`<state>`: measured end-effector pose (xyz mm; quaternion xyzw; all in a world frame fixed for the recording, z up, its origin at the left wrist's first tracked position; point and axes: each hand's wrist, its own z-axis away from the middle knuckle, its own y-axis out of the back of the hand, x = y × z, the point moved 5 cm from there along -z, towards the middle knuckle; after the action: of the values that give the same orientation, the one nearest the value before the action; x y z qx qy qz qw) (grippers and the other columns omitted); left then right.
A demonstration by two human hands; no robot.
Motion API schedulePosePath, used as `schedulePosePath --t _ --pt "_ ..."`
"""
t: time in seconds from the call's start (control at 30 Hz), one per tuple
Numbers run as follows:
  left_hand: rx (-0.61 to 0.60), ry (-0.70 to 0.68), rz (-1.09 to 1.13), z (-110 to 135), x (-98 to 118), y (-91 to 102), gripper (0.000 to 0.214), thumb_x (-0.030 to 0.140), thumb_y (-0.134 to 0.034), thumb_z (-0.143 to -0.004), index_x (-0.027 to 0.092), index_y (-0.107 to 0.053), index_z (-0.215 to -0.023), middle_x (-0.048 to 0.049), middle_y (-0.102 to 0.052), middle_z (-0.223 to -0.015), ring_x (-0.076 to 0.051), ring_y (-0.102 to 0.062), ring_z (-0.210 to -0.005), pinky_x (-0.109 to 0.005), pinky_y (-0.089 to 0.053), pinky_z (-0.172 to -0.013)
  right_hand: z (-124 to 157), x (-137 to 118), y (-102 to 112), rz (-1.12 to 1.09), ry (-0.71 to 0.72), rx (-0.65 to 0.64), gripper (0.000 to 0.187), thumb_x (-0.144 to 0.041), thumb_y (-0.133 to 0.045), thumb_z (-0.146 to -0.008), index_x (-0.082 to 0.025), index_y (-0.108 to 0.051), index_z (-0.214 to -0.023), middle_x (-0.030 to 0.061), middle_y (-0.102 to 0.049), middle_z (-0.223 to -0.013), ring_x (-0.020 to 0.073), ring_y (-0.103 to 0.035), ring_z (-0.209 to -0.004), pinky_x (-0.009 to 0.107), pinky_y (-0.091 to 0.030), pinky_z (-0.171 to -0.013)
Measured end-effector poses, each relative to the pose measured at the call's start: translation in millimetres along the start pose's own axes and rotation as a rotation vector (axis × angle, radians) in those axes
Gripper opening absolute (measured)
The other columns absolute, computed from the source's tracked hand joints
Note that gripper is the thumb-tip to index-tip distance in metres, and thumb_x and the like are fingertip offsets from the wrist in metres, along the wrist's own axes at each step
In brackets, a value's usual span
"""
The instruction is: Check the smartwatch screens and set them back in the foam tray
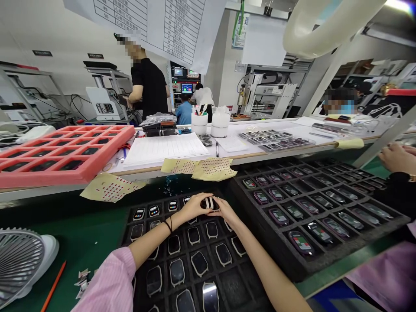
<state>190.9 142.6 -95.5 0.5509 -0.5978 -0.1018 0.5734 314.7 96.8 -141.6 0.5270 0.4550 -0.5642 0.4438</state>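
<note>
My left hand (194, 207) and my right hand (225, 212) meet over the far part of a black foam tray (231, 284). Between their fingertips they grip a smartwatch (209, 203) turned on edge. Two pale edges show side by side there, so I cannot tell whether it is one watch or two. Beneath my forearms, the tray's compartments hold several square smartwatches (199, 263) without straps. Some in the far row have lit screens, such as this lit watch (173, 205); most nearer ones are dark. One compartment at the near right shows no watch.
To the right lies a second foam tray (316, 263) of watches, with another person's hands (398, 157) beyond it. A pink foam tray (94, 167) and paper sheets (167, 149) lie on the raised shelf. At left are a fan (24, 260) and an orange stick (54, 286).
</note>
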Motion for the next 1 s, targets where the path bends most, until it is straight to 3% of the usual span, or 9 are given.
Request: schedulePosePath --t 0.1,0.23,0.33,0.43,0.57,0.73,0.87,0.93,1.0 --pt "-0.045 0.026 -0.07 8 -4 -2.6 0.058 0.019 -0.075 -0.067 0.018 -0.058 -0.122 -0.0108 -0.065 -0.118 -0.025 -0.061 -0.108 -0.036 -0.047 -0.093 -3 -2 11 0.17 0.1 0.083 0.043 -0.052 -0.043 -0.089 -0.017 -0.066 -0.089 0.0085 -0.069 -0.078 0.0258 -0.067 -0.083 0.042 -0.056 -0.074" --pt "-0.1 0.038 -0.135 11 -9 -3.2 0.047 0.021 -0.079 -0.065 0.016 -0.065 -0.109 -0.0097 -0.07 -0.105 -0.025 -0.064 -0.1 -0.034 -0.049 -0.088 -7 2 23 0.405 0.206 0.18 0.031 -0.045 -0.054 -0.082 -0.018 -0.066 -0.07 0.0084 -0.066 -0.076 0.0283 -0.063 -0.09 0.044 -0.047 -0.088" --pt "-0.063 0.051 -0.171 -2 -12 5.0 0.04 0.027 -0.077 -0.069 0.017 -0.066 -0.106 -0.0086 -0.07 -0.103 -0.023 -0.065 -0.097 -0.032 -0.049 -0.088 -8 7 25 0.54 0.26 0.233 0.019 -0.032 -0.06 -0.077 -0.017 -0.068 -0.086 0.0091 -0.066 -0.08 0.0278 -0.063 -0.085 0.044 -0.048 -0.084" --pt "0.002 0.067 -0.214 -25 -15 7.4 0.04 0.031 -0.072 -0.075 0.014 -0.064 -0.111 -0.0117 -0.069 -0.107 -0.025 -0.064 -0.1 -0.035 -0.049 -0.09 -5 5 26 0.653 0.333 0.288 0.022 -0.025 -0.055 -0.079 -0.017 -0.067 -0.097 0.0109 -0.064 -0.088 0.028 -0.06 -0.089 0.045 -0.047 -0.085" --pt "0.013 0.052 -0.271 -48 -15 -16.2 0.043 0.028 -0.063 -0.083 0.013 -0.057 -0.123 -0.0168 -0.061 -0.124 -0.027 -0.057 -0.116 -0.04 -0.044 -0.098 -1 -3 33 0.764 0.419 0.379 0.029 -0.025 -0.042 -0.087 -0.017 -0.065 -0.104 0.0151 -0.06 -0.1 0.0308 -0.055 -0.1 0.05 -0.043 -0.09" --pt "-0.121 -0.007 -0.337 -44 -14 -42.4 0.036 0.027 -0.047 -0.093 0.017 -0.054 -0.128 -0.0159 -0.052 -0.137 -0.028 -0.044 -0.131 -0.053 -0.033 -0.107 1 -5 33 0.828 0.478 0.398 0.032 -0.027 -0.037 -0.091 -0.017 -0.062 -0.108 0.0142 -0.059 -0.1 0.0292 -0.056 -0.1 0.048 -0.046 -0.088" --pt "-0.172 -0.019 -0.378 -15 -2 -15.8 0.04 0.03 -0.045 -0.094 0.017 -0.049 -0.132 -0.0156 -0.046 -0.142 -0.027 -0.039 -0.134 -0.05 -0.033 -0.108 3 -2 22 0.846 0.509 0.336 0.03 -0.028 -0.039 -0.091 -0.019 -0.061 -0.11 0.012 -0.059 -0.101 0.0272 -0.058 -0.099 0.045 -0.047 -0.089" --pt "-0.147 -0.018 -0.4 15 15 12.7 0.041 0.031 -0.042 -0.096 0.017 -0.047 -0.134 -0.0143 -0.046 -0.142 -0.025 -0.039 -0.134 -0.047 -0.031 -0.11 6 -2 16 0.844 0.517 0.296 0.03 -0.029 -0.04 -0.091 -0.02 -0.061 -0.11 0.0112 -0.059 -0.101 0.0268 -0.058 -0.098 0.044 -0.047 -0.089" --pt "-0.03 -0.084 -0.47 56 44 50.7 0.037 0.031 -0.04 -0.096 0.021 -0.049 -0.131 -0.0108 -0.051 -0.137 -0.023 -0.045 -0.129 -0.042 -0.038 -0.106 9 -3 12 0.832 0.524 0.258 0.03 -0.031 -0.04 -0.09 -0.02 -0.06 -0.11 0.011 -0.059 -0.1 0.0269 -0.058 -0.098 0.044 -0.047 -0.089"
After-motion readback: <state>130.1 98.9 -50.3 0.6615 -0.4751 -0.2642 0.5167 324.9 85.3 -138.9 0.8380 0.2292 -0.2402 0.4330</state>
